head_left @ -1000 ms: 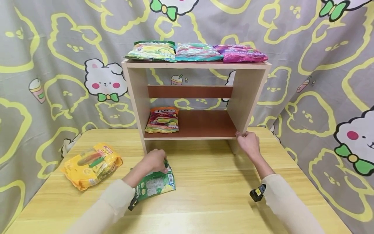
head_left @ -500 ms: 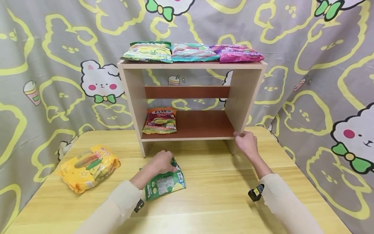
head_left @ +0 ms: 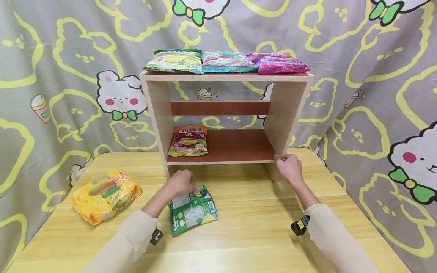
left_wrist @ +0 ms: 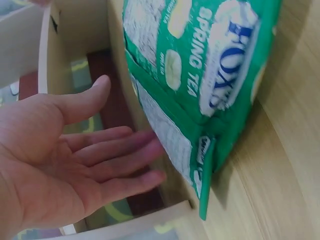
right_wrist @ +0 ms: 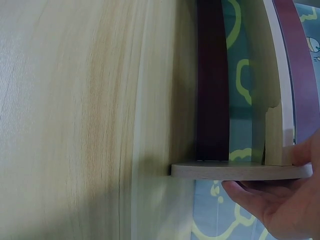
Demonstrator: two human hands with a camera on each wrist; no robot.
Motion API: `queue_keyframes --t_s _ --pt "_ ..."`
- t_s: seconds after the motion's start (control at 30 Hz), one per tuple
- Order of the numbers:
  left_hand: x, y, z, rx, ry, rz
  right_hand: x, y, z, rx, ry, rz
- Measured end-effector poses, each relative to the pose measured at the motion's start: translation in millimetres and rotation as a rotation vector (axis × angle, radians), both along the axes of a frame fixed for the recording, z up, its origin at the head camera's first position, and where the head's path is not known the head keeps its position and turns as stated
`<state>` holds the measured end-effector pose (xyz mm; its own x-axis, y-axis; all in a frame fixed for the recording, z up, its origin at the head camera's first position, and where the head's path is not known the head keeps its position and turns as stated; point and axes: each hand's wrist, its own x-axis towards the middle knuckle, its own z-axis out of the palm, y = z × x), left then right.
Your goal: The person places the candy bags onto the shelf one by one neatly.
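A green bag of Fox's Spring Tea candy [head_left: 194, 215] lies on the table in front of the shelf's left side. My left hand [head_left: 179, 184] is over the bag's far left corner in the head view. In the left wrist view that hand [left_wrist: 65, 155] shows spread, loosely straight fingers beside the bag [left_wrist: 197, 65], with nothing between them and the thumb. At the wooden shelf [head_left: 288, 113], my right hand [head_left: 289, 167] grips the lower right side panel. From the right wrist view, its thumb and fingers lie on either side of the panel's edge [right_wrist: 240, 171].
A red Fox's bag [head_left: 189, 142] stands at the left of the middle shelf. On top lie a green-yellow bag [head_left: 177, 61], a teal bag [head_left: 229, 62] and a purple bag [head_left: 280, 63]. A yellow bag [head_left: 106, 197] lies on the table's left. A patterned curtain [head_left: 372, 125] hangs behind.
The green bag slid to the right under my left hand, then stayed put as the hand let go and drew back to the left. My right hand keeps its grip on the shelf.
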<state>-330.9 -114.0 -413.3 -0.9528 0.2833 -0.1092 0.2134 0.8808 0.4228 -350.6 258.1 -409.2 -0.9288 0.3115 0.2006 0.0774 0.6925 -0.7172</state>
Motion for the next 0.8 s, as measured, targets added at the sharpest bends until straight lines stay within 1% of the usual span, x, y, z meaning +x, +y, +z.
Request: queue_keyframes --t_s 0.13,0.2,0.27,0.33,0.43,0.47,0.57,0.8 --pt "0.1 -2.5 1.9 -0.003 0.035 0.03 -0.3 1.2 -0.2 0.002 -0.006 0.0" --pt "1.0 -3.3 2.8 -0.017 0.03 0.045 -0.1 1.1 0.1 0.0 -0.009 0.0" --pt "1.3 -4.1 3.8 -0.03 -0.011 0.052 -0.2 1.0 0.8 -0.001 -0.011 0.003" --pt "1.6 -4.8 5.4 -0.063 -0.06 0.037 0.1 0.5 1.4 -0.001 -0.006 0.003" --pt "0.6 -6.2 7.2 -0.119 -0.142 -0.009 -0.2 0.2 1.2 0.002 0.0 0.003" --pt "0.2 -7.0 7.4 -0.136 -0.158 -0.026 -0.3 0.1 0.9 0.005 0.004 0.001" --pt "-1.4 -9.7 6.7 -0.169 -0.192 -0.06 -0.8 0.4 0.1 0.011 0.009 0.001" --pt "-3.8 -12.2 5.2 -0.169 -0.229 -0.069 -0.5 1.0 -1.1 0.017 0.008 0.004"
